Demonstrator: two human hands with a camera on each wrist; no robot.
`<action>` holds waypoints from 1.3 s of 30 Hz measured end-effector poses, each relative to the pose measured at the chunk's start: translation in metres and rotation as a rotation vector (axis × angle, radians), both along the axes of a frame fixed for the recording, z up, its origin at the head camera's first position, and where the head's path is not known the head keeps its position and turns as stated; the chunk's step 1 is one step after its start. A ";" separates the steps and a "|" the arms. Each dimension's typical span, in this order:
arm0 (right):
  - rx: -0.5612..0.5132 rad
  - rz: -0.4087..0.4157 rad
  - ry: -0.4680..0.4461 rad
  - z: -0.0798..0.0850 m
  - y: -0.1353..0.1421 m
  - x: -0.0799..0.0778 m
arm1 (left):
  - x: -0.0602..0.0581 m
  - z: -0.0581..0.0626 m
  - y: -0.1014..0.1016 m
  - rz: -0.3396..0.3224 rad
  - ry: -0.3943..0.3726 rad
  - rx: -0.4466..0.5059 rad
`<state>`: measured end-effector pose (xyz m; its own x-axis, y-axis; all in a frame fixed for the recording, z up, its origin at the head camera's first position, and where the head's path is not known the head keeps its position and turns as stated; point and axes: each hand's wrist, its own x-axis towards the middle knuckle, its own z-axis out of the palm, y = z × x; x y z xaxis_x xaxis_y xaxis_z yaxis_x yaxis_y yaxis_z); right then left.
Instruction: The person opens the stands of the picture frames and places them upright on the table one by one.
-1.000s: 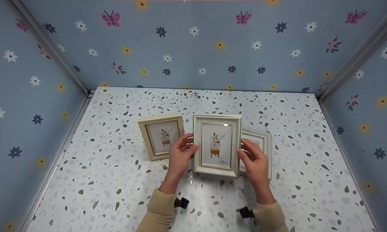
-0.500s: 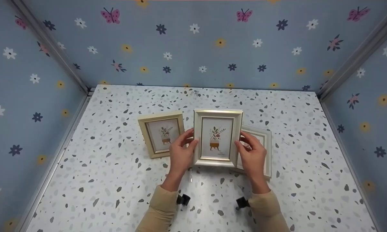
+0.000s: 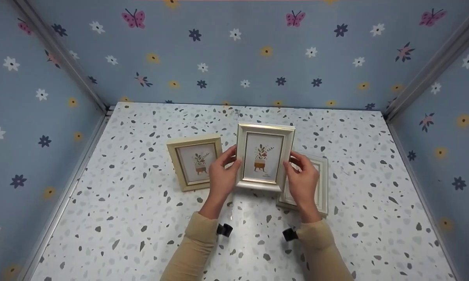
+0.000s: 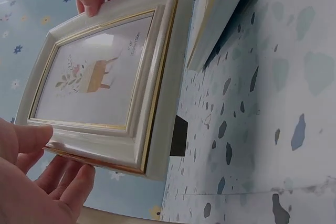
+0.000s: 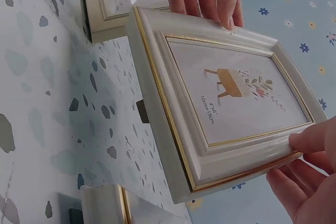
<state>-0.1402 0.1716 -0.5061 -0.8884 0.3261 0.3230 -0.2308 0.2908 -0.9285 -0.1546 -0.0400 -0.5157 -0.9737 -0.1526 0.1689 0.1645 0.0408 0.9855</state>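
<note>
Between both hands a white picture frame (image 3: 264, 156) with gold trim is held up, its face showing a print of a plant in an orange pot on legs. My left hand (image 3: 223, 173) pinches its left side, thumb on the front and fingers behind. On the opposite side my right hand (image 3: 302, 177) grips it the same way. A dark piece of its back stand (image 4: 179, 136) shows behind it in the left wrist view. The frame's lower edge hangs over the tabletop in both wrist views.
A cream picture frame (image 3: 177, 166) stands tilted back at the left, with the same print. Another white frame (image 3: 323, 187) is at the right, partly behind the right hand. The speckled table (image 3: 140, 218) meets flowered blue walls (image 3: 234, 58) on three sides.
Both hands have raised the held picture frame and carried it away from the person, toward the back wall. More of the right-hand frame shows now. The other two frames stay in place.
</note>
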 end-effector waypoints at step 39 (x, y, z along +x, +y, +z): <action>-0.089 -0.004 0.011 -0.003 -0.019 -0.005 | 0.002 -0.028 0.012 -0.156 -0.060 0.023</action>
